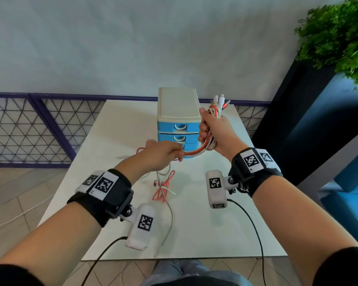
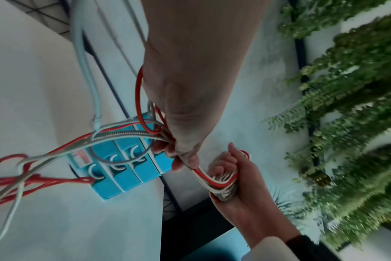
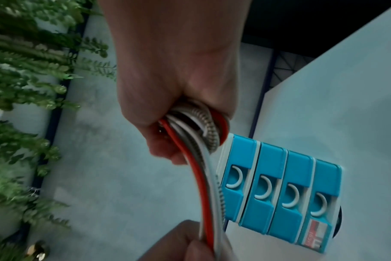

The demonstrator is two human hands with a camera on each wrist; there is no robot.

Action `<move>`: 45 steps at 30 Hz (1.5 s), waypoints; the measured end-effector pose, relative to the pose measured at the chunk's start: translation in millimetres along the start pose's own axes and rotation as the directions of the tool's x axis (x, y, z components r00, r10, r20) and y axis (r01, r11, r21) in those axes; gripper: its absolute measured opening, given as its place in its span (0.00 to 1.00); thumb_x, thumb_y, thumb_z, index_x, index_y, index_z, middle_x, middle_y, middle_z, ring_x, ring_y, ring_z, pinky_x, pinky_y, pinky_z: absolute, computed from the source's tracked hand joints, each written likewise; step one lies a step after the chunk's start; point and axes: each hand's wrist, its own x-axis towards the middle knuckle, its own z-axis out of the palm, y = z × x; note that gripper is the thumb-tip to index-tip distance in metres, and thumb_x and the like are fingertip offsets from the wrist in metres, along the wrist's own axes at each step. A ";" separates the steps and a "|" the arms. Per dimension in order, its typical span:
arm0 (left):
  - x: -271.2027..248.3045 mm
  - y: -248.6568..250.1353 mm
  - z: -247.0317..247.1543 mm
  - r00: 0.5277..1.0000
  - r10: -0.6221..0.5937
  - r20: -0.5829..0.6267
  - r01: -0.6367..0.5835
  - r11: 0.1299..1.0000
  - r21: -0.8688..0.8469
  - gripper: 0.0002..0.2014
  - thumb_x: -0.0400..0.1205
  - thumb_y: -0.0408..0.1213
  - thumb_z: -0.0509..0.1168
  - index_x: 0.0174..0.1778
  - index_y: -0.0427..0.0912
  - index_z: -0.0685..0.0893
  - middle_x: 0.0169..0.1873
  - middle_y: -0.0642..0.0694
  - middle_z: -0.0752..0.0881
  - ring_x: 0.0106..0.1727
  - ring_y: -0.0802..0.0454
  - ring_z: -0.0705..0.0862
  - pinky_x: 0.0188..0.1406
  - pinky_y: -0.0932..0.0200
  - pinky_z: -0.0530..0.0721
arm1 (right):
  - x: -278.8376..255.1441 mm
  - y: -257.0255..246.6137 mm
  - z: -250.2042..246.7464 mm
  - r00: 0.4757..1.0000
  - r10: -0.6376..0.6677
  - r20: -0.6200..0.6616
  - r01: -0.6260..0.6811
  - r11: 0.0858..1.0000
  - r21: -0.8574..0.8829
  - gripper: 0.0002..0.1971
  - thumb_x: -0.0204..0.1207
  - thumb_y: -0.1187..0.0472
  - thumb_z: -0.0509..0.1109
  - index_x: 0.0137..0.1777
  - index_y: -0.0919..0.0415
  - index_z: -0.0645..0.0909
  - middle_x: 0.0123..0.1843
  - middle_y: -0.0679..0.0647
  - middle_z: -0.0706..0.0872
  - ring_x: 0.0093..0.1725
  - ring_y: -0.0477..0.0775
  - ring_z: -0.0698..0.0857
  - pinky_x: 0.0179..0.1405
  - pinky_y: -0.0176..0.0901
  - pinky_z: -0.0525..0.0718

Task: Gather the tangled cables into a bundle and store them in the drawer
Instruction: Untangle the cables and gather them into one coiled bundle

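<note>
My right hand (image 1: 211, 131) grips a folded bundle of red, white and braided cables (image 1: 212, 116), with plug ends sticking out above the fist, raised in front of the drawer unit (image 1: 178, 112). My left hand (image 1: 165, 153) pinches the same cables (image 2: 201, 174) a short way below, in front of the lowest drawers. Loose cable tails (image 1: 163, 188) hang from it onto the white table (image 1: 205, 234). The blue drawers (image 3: 277, 190) are all closed. In the right wrist view the cable loops (image 3: 203, 127) fill my right fist (image 3: 167, 106).
The drawer unit stands at the table's far middle. A dark planter with a green plant (image 1: 339, 34) is to the right, beside a blue seat (image 1: 351, 195). A purple wire fence (image 1: 29, 129) runs behind the table on the left. Black camera leads (image 1: 254, 230) trail off my wrists.
</note>
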 end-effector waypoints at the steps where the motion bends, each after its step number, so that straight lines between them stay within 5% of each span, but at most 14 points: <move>1: 0.9 2.8 -2.7 0.998 0.019 -0.059 -0.015 0.997 0.071 0.11 0.86 0.46 0.54 0.41 0.55 0.79 0.36 0.61 0.79 0.45 0.57 0.74 0.62 0.53 0.62 | -0.8 -1.6 1.2 1.000 -0.002 0.023 0.004 0.998 -0.062 0.15 0.81 0.55 0.69 0.34 0.60 0.74 0.24 0.53 0.78 0.19 0.50 0.76 0.24 0.42 0.81; 6: 0.0 11.0 -10.6 0.964 0.174 -0.202 -0.151 0.981 0.123 0.03 0.83 0.43 0.63 0.50 0.53 0.80 0.48 0.58 0.83 0.58 0.52 0.76 0.67 0.53 0.62 | -7.5 -2.3 7.3 0.989 0.042 0.139 0.008 0.941 -0.339 0.15 0.82 0.55 0.67 0.37 0.64 0.81 0.35 0.59 0.90 0.33 0.56 0.89 0.41 0.47 0.90; 10: -7.1 19.1 -12.7 0.958 0.099 -0.268 -0.129 0.987 -0.097 0.22 0.76 0.39 0.72 0.47 0.51 0.61 0.43 0.49 0.84 0.51 0.47 0.79 0.47 0.47 0.83 | -11.6 -0.6 6.2 0.970 0.123 0.209 0.000 0.862 -0.507 0.16 0.82 0.50 0.65 0.46 0.63 0.84 0.43 0.59 0.90 0.43 0.58 0.90 0.52 0.49 0.88; 12: -8.0 20.1 -12.1 0.947 0.132 -0.291 -0.169 0.980 -0.105 0.25 0.74 0.37 0.73 0.45 0.51 0.58 0.38 0.46 0.86 0.42 0.47 0.83 0.39 0.47 0.84 | -15.9 -0.3 9.0 0.936 0.200 0.291 -0.038 0.875 -0.482 0.15 0.84 0.51 0.63 0.51 0.63 0.80 0.44 0.62 0.88 0.42 0.60 0.89 0.49 0.51 0.88; 15: -9.6 21.9 -9.0 0.933 0.172 -0.315 -0.202 0.977 -0.063 0.23 0.77 0.37 0.69 0.45 0.53 0.56 0.32 0.48 0.83 0.33 0.50 0.82 0.27 0.61 0.76 | -22.5 1.6 13.2 0.854 0.327 0.405 -0.105 0.870 -0.482 0.16 0.86 0.52 0.58 0.53 0.66 0.77 0.41 0.66 0.87 0.42 0.65 0.87 0.42 0.52 0.88; 19: -11.7 22.9 1.8 0.938 0.152 -0.313 -0.184 0.980 -0.074 0.21 0.78 0.40 0.68 0.47 0.52 0.57 0.30 0.50 0.82 0.29 0.54 0.80 0.24 0.62 0.72 | -26.0 4.6 10.9 0.799 0.409 0.440 -0.143 0.840 -0.523 0.18 0.87 0.50 0.55 0.54 0.66 0.75 0.41 0.71 0.84 0.37 0.65 0.86 0.35 0.49 0.87; 22: -10.2 24.0 9.0 0.949 0.107 -0.296 -0.167 0.968 -0.186 0.28 0.73 0.41 0.75 0.48 0.52 0.57 0.39 0.53 0.83 0.36 0.57 0.83 0.29 0.63 0.77 | -25.3 7.0 8.3 0.812 0.412 0.414 -0.106 0.801 -0.589 0.20 0.86 0.47 0.56 0.52 0.66 0.76 0.42 0.73 0.85 0.30 0.60 0.85 0.31 0.46 0.86; 25: -2.2 12.0 -0.9 0.964 0.054 -0.260 -0.145 0.927 -0.345 0.34 0.66 0.42 0.81 0.55 0.50 0.62 0.49 0.53 0.78 0.45 0.63 0.82 0.41 0.65 0.81 | -23.2 14.2 1.1 0.836 0.415 0.358 -0.096 0.754 -0.650 0.19 0.83 0.46 0.62 0.44 0.63 0.76 0.31 0.60 0.86 0.26 0.56 0.83 0.26 0.42 0.84; 29: 4.0 -19.3 -22.7 0.966 -0.002 -0.257 -0.095 0.926 -0.365 0.07 0.80 0.36 0.68 0.53 0.45 0.79 0.47 0.50 0.84 0.52 0.52 0.83 0.61 0.50 0.81 | -21.6 20.3 -12.5 0.871 0.397 0.288 -0.156 0.781 -0.604 0.15 0.82 0.49 0.65 0.45 0.61 0.73 0.28 0.55 0.81 0.24 0.52 0.80 0.27 0.42 0.81; 34: 0.7 -27.0 -10.4 0.989 -0.101 -0.105 0.062 0.944 -0.325 0.15 0.77 0.52 0.69 0.50 0.45 0.84 0.41 0.53 0.86 0.43 0.54 0.84 0.49 0.54 0.83 | -21.1 22.6 -12.5 0.884 0.354 0.306 -0.116 0.799 -0.590 0.09 0.83 0.55 0.65 0.48 0.61 0.71 0.27 0.52 0.75 0.24 0.50 0.76 0.26 0.42 0.78; 38: -1.5 -25.3 2.9 0.995 -0.102 -0.024 0.094 0.969 -0.227 0.07 0.77 0.42 0.70 0.45 0.42 0.85 0.37 0.48 0.89 0.38 0.52 0.87 0.40 0.54 0.81 | -21.6 25.2 -9.7 0.900 0.330 0.286 -0.084 0.773 -0.628 0.09 0.83 0.57 0.65 0.56 0.62 0.73 0.27 0.53 0.73 0.23 0.50 0.75 0.25 0.41 0.78; 41: -1.3 -35.2 -0.7 0.973 -0.207 -0.105 0.153 0.911 -0.383 0.04 0.79 0.40 0.70 0.41 0.44 0.85 0.31 0.50 0.89 0.27 0.64 0.84 0.29 0.61 0.76 | -19.4 26.7 -17.6 0.917 0.324 0.232 -0.111 0.768 -0.631 0.21 0.83 0.57 0.65 0.69 0.70 0.69 0.27 0.52 0.73 0.23 0.49 0.74 0.24 0.41 0.78; 43: -1.4 -37.6 -1.7 0.965 -0.250 -0.077 0.181 0.851 -0.492 0.04 0.79 0.39 0.70 0.43 0.42 0.85 0.33 0.47 0.90 0.28 0.62 0.85 0.29 0.63 0.74 | -17.4 25.7 -21.0 0.923 0.316 0.221 -0.119 0.778 -0.617 0.20 0.83 0.57 0.65 0.69 0.69 0.69 0.26 0.52 0.73 0.23 0.49 0.74 0.24 0.41 0.78; 45: -1.9 -34.4 0.4 0.959 -0.282 0.011 0.198 0.645 -0.738 0.04 0.79 0.34 0.70 0.45 0.38 0.85 0.36 0.42 0.89 0.32 0.57 0.87 0.36 0.64 0.83 | -15.6 22.2 -22.2 0.928 0.303 0.218 -0.133 0.814 -0.566 0.12 0.83 0.58 0.65 0.62 0.63 0.72 0.26 0.52 0.73 0.22 0.48 0.73 0.23 0.40 0.76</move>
